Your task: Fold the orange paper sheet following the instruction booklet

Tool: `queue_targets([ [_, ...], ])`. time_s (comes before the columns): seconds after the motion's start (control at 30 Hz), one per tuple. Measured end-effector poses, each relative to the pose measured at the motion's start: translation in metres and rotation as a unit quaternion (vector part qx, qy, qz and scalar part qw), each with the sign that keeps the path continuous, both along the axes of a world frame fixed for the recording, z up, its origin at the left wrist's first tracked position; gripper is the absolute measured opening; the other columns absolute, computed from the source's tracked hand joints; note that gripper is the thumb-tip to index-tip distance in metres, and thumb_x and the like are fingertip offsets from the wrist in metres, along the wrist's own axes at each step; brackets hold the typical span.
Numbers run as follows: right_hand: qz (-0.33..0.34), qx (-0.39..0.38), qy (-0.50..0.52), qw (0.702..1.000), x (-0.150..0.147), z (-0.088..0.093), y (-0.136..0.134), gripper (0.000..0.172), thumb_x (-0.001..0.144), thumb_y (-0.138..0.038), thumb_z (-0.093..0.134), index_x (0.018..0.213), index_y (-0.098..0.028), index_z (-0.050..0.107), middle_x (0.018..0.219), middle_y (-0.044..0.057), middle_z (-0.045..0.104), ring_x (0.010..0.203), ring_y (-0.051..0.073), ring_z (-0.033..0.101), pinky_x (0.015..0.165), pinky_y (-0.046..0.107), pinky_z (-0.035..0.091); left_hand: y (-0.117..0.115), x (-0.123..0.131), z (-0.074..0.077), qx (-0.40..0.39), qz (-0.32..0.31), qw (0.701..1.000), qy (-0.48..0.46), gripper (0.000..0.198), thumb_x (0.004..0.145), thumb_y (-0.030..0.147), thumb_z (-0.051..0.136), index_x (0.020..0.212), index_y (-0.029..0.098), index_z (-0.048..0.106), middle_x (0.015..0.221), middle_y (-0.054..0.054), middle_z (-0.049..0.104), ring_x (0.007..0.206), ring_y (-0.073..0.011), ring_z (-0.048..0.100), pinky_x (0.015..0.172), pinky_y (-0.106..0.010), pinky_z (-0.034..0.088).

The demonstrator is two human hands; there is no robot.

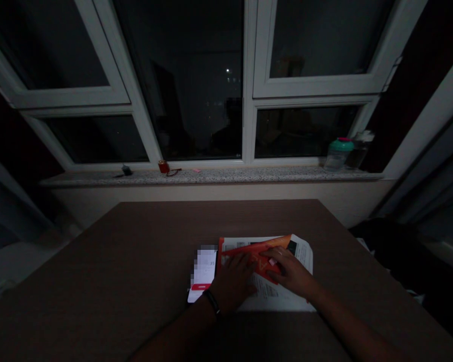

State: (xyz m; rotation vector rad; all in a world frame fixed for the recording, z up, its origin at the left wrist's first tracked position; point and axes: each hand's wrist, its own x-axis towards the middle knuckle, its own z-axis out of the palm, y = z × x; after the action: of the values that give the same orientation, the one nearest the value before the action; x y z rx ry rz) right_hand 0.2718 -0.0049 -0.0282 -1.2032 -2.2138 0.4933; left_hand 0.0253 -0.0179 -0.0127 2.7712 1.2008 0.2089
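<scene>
Nearest, a dark wristband [212, 303] circled the left wrist, and the left hand [232, 281] lay with its fingers spread over the paper, its grip released rather than closed on anything. The right hand [291, 270] rested opposite, thumb and fingers bent over the paper; whether that grip pinched an edge or merely pressed, I could not tell. Under both hands was the printed sheet [294, 299], flat on the brown surface [136, 261], its orange-red flap [262, 264] lying slantwise across the white print. The step in hand seemed to be folding that flap down and smoothing it; the next move appeared to call for the left hand to steady the sheet while the right lined up the edge and pressed along the crease. Just beside the sheet, on its left, lay a phone [204, 271] with a lit screen. Beyond the far edge of the surface, a speckled sill [226, 175] carried a small dark object [126, 170], a little red item [163, 167], a pink scrap [197, 170] and, toward the right, a teal-lidded jar [338, 153]. Behind them stood dark window panes [196, 75].
</scene>
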Motion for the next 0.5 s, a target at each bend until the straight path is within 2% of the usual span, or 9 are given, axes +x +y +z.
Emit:
queue_targets([
  [0.13,-0.011,-0.02,0.002,1.0,0.0005,-0.0025,0.0009,0.045,0.082,-0.031,0.074,0.125,-0.025,0.061,0.122,0.01,0.063,0.114,0.028,0.056,0.101,0.042,0.043,-0.0014,0.0004,0.0024,0.005,-0.008,1.0,-0.003,0.06,0.092,0.04,0.066,0.145,0.023,0.042,0.153,-0.011,0.04,0.139,-0.0315,0.037,0.112,-0.051,0.034],
  [0.5,-0.011,-0.034,0.023,0.999,0.0027,-0.0024,0.0026,0.05,0.075,-0.025,0.079,0.123,-0.026,0.063,0.118,0.009,0.062,0.113,0.029,0.056,0.1,0.045,0.043,-0.0011,-0.0008,-0.0049,0.02,-0.02,1.0,0.002,0.064,0.091,0.044,0.067,0.145,0.022,0.041,0.151,-0.012,0.041,0.137,-0.0321,0.038,0.11,-0.05,0.034],
])
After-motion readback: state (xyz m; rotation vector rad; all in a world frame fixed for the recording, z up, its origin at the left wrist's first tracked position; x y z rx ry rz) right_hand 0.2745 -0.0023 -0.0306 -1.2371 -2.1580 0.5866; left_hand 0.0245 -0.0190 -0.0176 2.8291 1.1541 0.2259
